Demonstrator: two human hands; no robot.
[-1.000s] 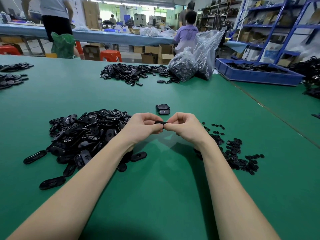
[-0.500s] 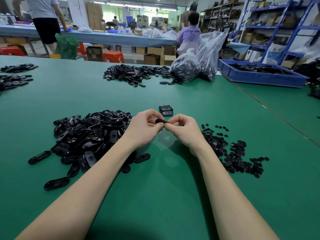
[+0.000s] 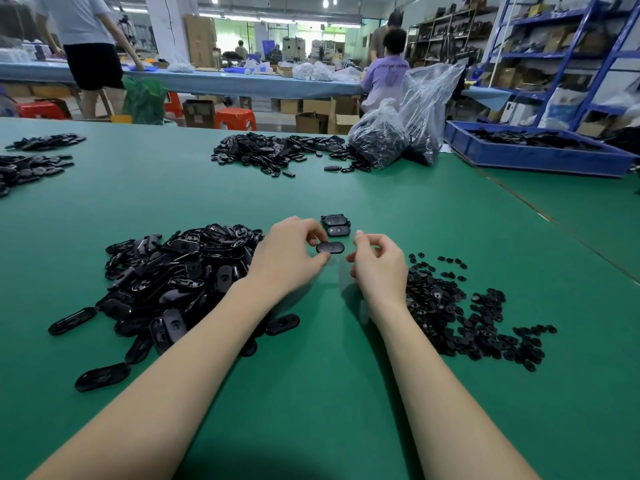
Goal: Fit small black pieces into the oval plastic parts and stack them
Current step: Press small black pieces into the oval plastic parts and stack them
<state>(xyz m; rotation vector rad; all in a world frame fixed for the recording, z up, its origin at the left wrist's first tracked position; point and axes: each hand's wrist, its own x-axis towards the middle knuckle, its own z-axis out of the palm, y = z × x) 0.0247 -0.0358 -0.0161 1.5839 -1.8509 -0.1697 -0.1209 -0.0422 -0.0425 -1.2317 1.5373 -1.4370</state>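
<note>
My left hand (image 3: 289,258) pinches one black oval plastic part (image 3: 330,248) by its left end, just in front of a small stack of finished ovals (image 3: 336,225) on the green table (image 3: 329,393). Just right of that part, my right hand (image 3: 379,268) hovers with loosely curled fingers and holds nothing. A large heap of oval parts (image 3: 173,275) lies to the left of my left arm. Many small black pieces (image 3: 460,306) are scattered to the right of my right hand.
More heaps of black parts (image 3: 277,152) lie at the table's far side and at the far left (image 3: 27,168). Two clear bags of parts (image 3: 398,133) and a blue tray (image 3: 533,150) stand at the back right. People work at a bench behind.
Both hands held the oval part between them; now the right hand has let go and drawn slightly right, and the left hand has carried the part forward toward the stack.
</note>
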